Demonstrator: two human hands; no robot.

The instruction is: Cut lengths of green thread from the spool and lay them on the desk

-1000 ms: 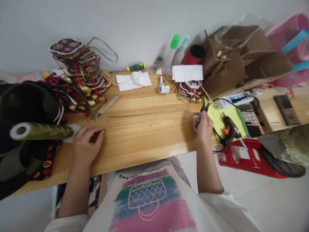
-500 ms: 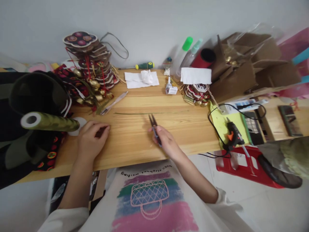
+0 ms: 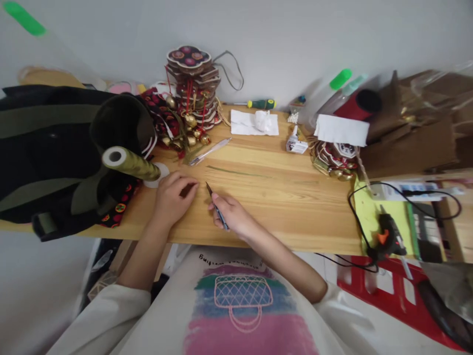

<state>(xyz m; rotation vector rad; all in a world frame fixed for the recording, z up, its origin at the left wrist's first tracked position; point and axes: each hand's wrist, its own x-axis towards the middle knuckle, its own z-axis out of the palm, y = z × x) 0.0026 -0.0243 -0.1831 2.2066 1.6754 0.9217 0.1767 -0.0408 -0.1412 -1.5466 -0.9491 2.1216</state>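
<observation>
Pliers (image 3: pixel 217 209) are sitting in my right hand (image 3: pixel 233 216), just above or on the near part of the desk (image 3: pixel 288 217), to the right of my left hand (image 3: pixel 173 199). A plain grey wall (image 3: pixel 288 39) is rising behind everything. The desk is running across in pale yellow wood, its grain showing in fine streaks. Dark fabric with green bands (image 3: pixel 48 133) is covering its left end, and an open cardboard box (image 3: pixel 417 148) is standing at the far right. Below the right end, a red plastic stool (image 3: pixel 373 286) is showing. Patterned plaques (image 3: pixel 195 84) are piling up near the wall, with gold bells hanging about them. A roll of green ribbon (image 3: pixel 135 165) is leaning toward the left, and a black glue gun (image 3: pixel 389 236) is lying over yellow paper (image 3: pixel 360 195). A clear pen (image 3: pixel 210 151) and a thin green strand (image 3: pixel 236 171) are lying beyond my hands. My left hand is curling narrow, thumb and forefinger nearly meeting; whether it is pinching anything fine, I cannot tell. My right fingers are wrapping round the bluish handles, while the slim, dark, pointed tips are slanting up and leftward.
</observation>
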